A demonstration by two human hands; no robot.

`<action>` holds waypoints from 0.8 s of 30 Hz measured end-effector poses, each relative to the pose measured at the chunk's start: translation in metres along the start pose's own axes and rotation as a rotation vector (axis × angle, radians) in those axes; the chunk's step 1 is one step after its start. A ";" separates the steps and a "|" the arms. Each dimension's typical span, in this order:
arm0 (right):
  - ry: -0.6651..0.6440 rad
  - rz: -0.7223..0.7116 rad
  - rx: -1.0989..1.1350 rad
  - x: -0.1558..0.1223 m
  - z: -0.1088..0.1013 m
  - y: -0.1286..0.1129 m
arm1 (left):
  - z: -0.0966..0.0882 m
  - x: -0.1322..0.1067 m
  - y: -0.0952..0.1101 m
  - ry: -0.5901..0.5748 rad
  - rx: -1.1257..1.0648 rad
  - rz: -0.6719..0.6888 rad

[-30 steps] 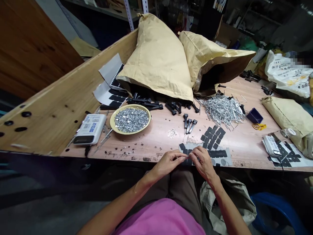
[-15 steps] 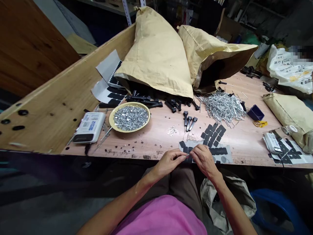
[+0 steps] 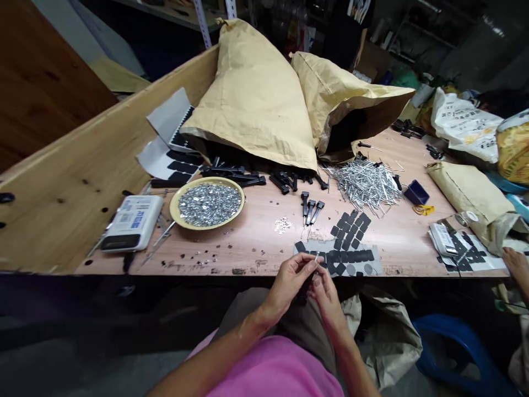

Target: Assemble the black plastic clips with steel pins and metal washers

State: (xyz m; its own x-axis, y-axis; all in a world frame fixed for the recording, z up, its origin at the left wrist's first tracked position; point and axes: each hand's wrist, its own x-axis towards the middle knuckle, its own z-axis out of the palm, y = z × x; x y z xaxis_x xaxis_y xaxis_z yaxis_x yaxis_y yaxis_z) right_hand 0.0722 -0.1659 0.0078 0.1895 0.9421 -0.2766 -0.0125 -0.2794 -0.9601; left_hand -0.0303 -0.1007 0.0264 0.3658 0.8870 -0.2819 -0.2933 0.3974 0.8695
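My left hand (image 3: pixel 291 275) and my right hand (image 3: pixel 325 290) meet just in front of the table's near edge, above my lap. Both are closed in a pinch around one small part, a thin metal pin with a black piece (image 3: pixel 312 266). Right behind the hands lies a grey sheet of black pads (image 3: pixel 351 259). Three black-handled pins (image 3: pixel 309 210) lie further back, beside a little heap of tiny silver bits (image 3: pixel 282 224).
A yellow dish of small silver nuts (image 3: pixel 209 205) and a white box (image 3: pixel 130 220) sit left. A pile of metal pins (image 3: pixel 363 183), a blue cup (image 3: pixel 415 193) and two tan sacks (image 3: pixel 256 94) lie behind. Another person's hand (image 3: pixel 516 263) shows far right. Wooden board (image 3: pixel 82 176) walls the left side.
My hands have pulled back off the table edge toward my lap and drawn closer together. The view has shifted a little to the right, and another person's hand now shows.
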 end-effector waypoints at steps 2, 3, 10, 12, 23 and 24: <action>0.078 -0.004 0.073 -0.007 0.009 0.005 | 0.002 -0.003 -0.006 0.029 0.075 0.057; 0.101 -0.004 0.077 -0.010 0.012 0.006 | 0.003 -0.004 -0.009 0.043 0.103 0.082; 0.035 0.126 -0.101 -0.021 0.004 -0.001 | -0.002 -0.005 -0.028 0.063 0.232 0.167; 0.041 0.155 -0.223 -0.023 0.002 0.002 | -0.003 -0.007 -0.034 0.060 0.259 0.162; 0.208 0.249 -0.941 -0.020 0.000 0.002 | -0.013 -0.004 -0.055 0.012 0.436 0.139; 0.208 0.286 -0.974 -0.018 -0.004 0.000 | -0.016 -0.002 -0.054 0.012 0.462 0.143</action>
State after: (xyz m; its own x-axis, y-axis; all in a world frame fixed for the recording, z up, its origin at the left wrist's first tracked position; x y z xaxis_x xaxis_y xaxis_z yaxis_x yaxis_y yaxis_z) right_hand 0.0722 -0.1838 0.0128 0.4711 0.7923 -0.3877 0.6987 -0.6035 -0.3843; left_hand -0.0298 -0.1197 -0.0264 0.3398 0.9287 -0.1483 0.0840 0.1271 0.9883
